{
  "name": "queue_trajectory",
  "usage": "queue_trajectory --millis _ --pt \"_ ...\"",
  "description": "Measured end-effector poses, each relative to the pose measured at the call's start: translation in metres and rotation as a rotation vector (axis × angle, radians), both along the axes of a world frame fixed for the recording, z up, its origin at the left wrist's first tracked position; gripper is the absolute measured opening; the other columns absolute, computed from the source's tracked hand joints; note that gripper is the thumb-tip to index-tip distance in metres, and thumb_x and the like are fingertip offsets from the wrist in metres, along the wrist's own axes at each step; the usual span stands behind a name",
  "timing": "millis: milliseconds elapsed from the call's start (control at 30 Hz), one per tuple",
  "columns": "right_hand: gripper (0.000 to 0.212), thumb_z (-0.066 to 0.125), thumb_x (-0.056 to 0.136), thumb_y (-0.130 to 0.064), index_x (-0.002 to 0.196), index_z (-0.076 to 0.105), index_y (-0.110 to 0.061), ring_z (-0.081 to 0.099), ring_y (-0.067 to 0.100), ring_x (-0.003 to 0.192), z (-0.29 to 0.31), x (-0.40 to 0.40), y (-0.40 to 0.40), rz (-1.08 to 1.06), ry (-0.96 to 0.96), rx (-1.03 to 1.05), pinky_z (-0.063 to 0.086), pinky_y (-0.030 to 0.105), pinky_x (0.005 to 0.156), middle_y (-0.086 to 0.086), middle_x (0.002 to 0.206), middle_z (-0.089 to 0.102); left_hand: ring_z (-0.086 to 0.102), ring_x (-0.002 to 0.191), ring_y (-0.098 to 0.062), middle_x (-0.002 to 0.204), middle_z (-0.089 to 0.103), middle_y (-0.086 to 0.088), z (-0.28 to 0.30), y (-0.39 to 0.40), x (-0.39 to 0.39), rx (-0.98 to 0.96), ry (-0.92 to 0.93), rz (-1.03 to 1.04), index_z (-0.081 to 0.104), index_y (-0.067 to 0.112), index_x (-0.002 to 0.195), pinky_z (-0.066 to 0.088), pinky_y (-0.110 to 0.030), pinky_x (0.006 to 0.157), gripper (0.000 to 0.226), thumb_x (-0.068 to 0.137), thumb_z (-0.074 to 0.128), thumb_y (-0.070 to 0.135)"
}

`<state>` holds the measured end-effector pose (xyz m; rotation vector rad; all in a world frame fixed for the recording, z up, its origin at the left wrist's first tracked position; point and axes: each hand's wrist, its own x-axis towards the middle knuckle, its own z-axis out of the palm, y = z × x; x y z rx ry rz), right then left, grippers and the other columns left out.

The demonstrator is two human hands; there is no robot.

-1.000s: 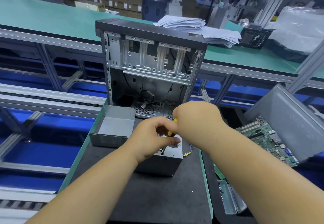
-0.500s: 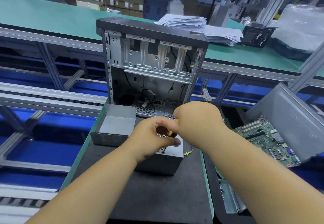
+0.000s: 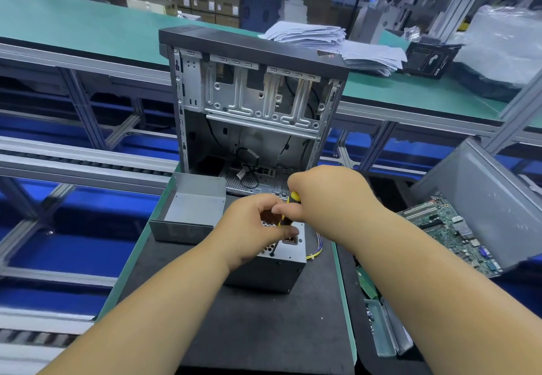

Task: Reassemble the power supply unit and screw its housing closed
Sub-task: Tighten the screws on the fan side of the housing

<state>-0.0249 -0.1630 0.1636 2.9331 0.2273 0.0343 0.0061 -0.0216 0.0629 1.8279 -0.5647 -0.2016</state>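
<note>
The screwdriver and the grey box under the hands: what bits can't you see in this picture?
Head view only:
- Screwdriver: the right hand covers most of its handle.
- Any screw under its tip: too small to tell.
- Power supply unit: the left hand hides much of its top.
- Yellow and purple wires: their ends run behind the unit.
- Motherboard: a leaning grey panel overlaps its far side.

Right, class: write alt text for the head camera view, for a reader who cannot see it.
Two bare hands work on a grey power supply unit on a black mat: the right hand grips a yellow-and-black screwdriver pointed down at its top, while the left hand steadies the shaft. Behind stands an open computer case; a loose metal cover lies left.
</note>
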Motion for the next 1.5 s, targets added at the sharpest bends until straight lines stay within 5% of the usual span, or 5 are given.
queue_trajectory --millis 233,500,833,1167,1500 --pt "0.012 0.055 0.095 -0.037 0.1 0.048 -0.028 0.054 0.018 0.086 -0.003 -0.012 -0.009 0.128 0.12 0.334 0.049 0.037 0.073 -0.009 0.093 0.058 0.068 0.081 -0.004 0.081 0.073 0.01 0.003 0.005 0.005 -0.002 -0.006 -0.088 0.069 0.033 0.078 0.05 -0.016 0.075 0.022 0.082 0.077 0.013" --pt "0.034 0.055 0.092 -0.055 0.088 0.039 -0.025 0.049 0.021 0.074 -0.008 -0.004 -0.006 0.039 0.054 0.16 0.032 0.031 0.055 -0.007 0.07 0.042 0.06 0.069 -0.006 0.074 0.066 0.009 -0.002 0.003 0.001 -0.036 -0.045 -0.014 0.06 0.026 0.075 0.048 -0.02 0.06 0.025 0.069 0.084 0.023" --pt "0.051 0.051 0.093 -0.059 0.067 0.023 -0.025 0.034 0.01 0.056 -0.011 -0.006 -0.003 -0.069 0.018 0.182 0.023 0.03 0.046 -0.005 0.065 0.039 0.064 0.074 -0.015 0.072 0.069 0.004 -0.003 0.001 0.006 0.003 -0.05 0.004 0.065 0.02 0.071 0.054 -0.032 0.072 0.02 0.073 0.084 0.017" --pt "0.014 0.058 0.095 -0.034 0.098 0.046 -0.026 0.051 0.011 0.072 -0.023 -0.009 -0.007 0.109 0.069 0.489 0.035 0.025 0.057 -0.01 0.078 0.052 0.065 0.07 -0.001 0.07 0.069 0.012 -0.003 0.009 0.008 -0.029 -0.038 -0.042 0.067 0.038 0.068 0.047 -0.013 0.066 0.032 0.077 0.081 0.011" --pt "0.028 0.061 0.092 -0.044 0.083 0.042 -0.025 0.048 0.007 0.06 -0.028 -0.002 -0.006 0.065 -0.036 0.483 0.035 0.03 0.052 -0.006 0.067 0.051 0.071 0.094 -0.014 0.092 0.076 0.002 -0.003 0.013 0.015 -0.009 0.022 -0.105 0.075 0.017 0.094 0.055 -0.04 0.09 0.013 0.083 0.076 0.01"
